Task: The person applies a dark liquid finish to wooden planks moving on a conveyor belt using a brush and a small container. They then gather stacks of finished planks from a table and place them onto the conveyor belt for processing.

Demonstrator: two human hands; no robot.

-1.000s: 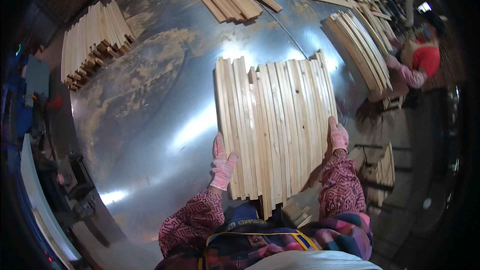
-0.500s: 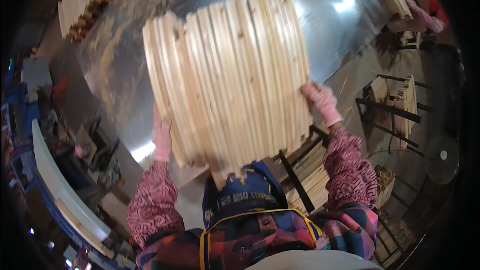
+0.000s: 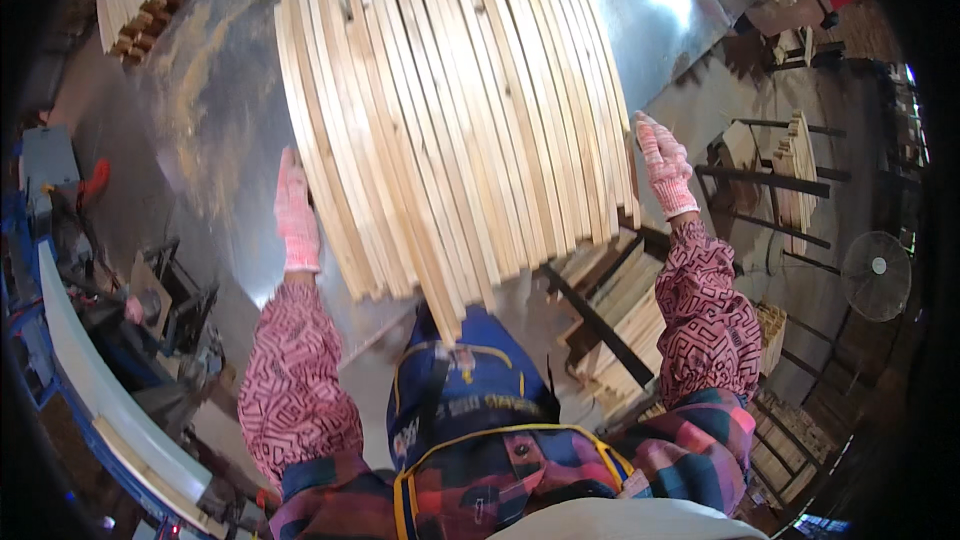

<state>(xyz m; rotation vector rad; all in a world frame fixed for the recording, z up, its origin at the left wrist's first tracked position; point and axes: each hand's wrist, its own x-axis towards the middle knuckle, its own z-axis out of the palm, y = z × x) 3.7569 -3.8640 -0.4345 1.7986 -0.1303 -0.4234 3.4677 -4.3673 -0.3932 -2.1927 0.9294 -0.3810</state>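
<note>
Pale wooden strips (image 3: 450,120), narrow and dotted with a few dark knots, lie side by side in one broad row, lengthwise to the person, over the shiny metal tabletop (image 3: 650,40); their near ends are uneven, one jutting furthest.

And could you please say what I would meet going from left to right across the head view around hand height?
Grey box, red object, left hand, wooden strips, right hand, black rack, round fan.

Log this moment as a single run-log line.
wood strips: side by side, ends uneven | left hand: open, along strips' left edge | right hand: open, beside their right edge | fan: off to the right
</note>
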